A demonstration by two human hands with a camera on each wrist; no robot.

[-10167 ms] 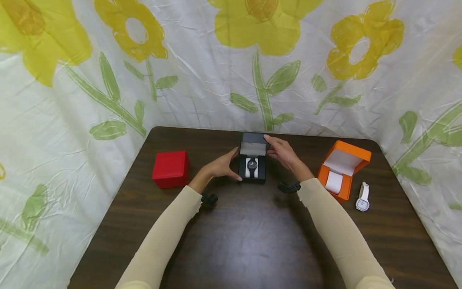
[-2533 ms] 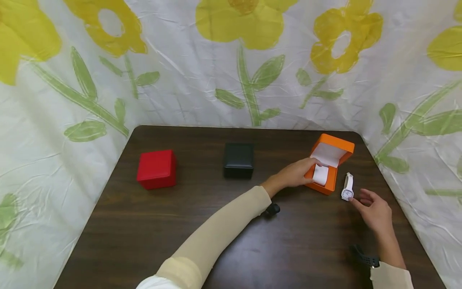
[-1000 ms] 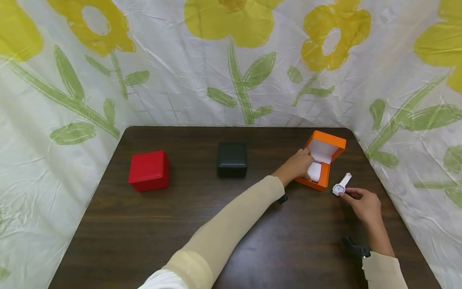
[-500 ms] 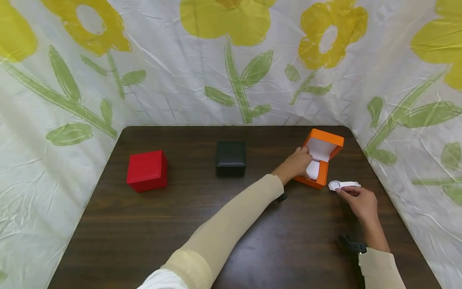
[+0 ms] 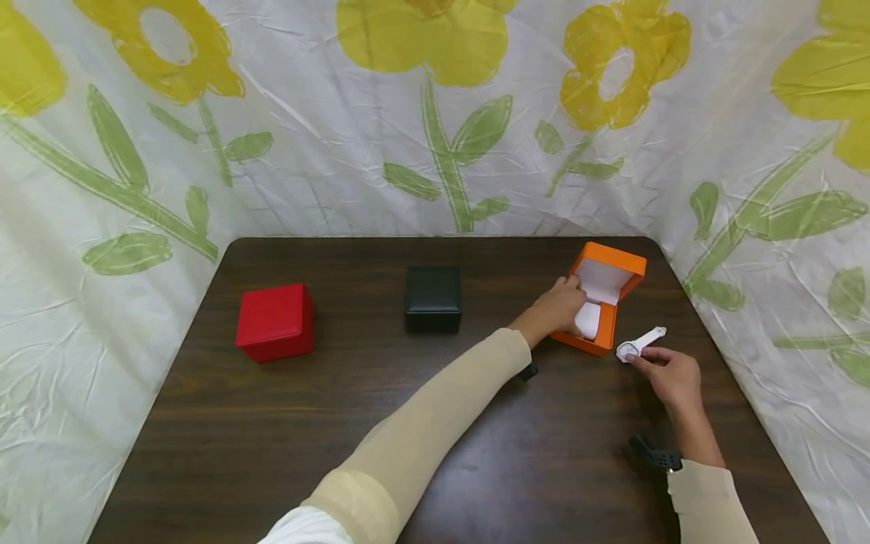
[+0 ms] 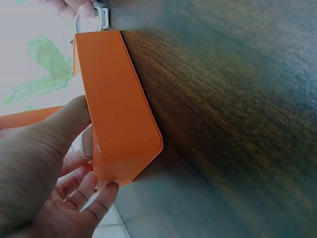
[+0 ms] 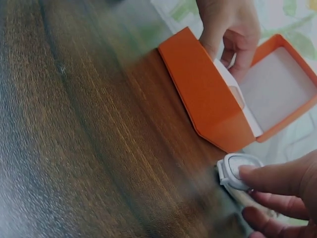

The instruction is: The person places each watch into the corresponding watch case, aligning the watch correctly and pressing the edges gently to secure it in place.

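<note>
In the head view, an orange watch box [image 5: 615, 257] stands with its lid up at the right of the table, a white cushion [image 5: 588, 321] inside. My left hand [image 5: 560, 306] holds this box at its left side; in the left wrist view the thumb reaches over the orange wall [image 6: 116, 99] and fingertips lie at its end. Just right of the box, my right hand [image 5: 674, 378] pinches a white wristwatch [image 5: 628, 350] by its case. The right wrist view shows the thumb on the watch face [image 7: 240, 166], close to the box's corner. Part of the strap is hidden by fingers.
A closed black box [image 5: 433, 298] sits at the back middle of the dark wooden table [image 5: 285, 431]. Farther left is a closed red box [image 5: 275, 321]. A flower-printed curtain [image 5: 306, 151] hangs behind the table and along its sides.
The right hand has taken hold of the white watch, turned it and brought it left beside the orange box. The left hand has shifted deeper over the box's left side.
</note>
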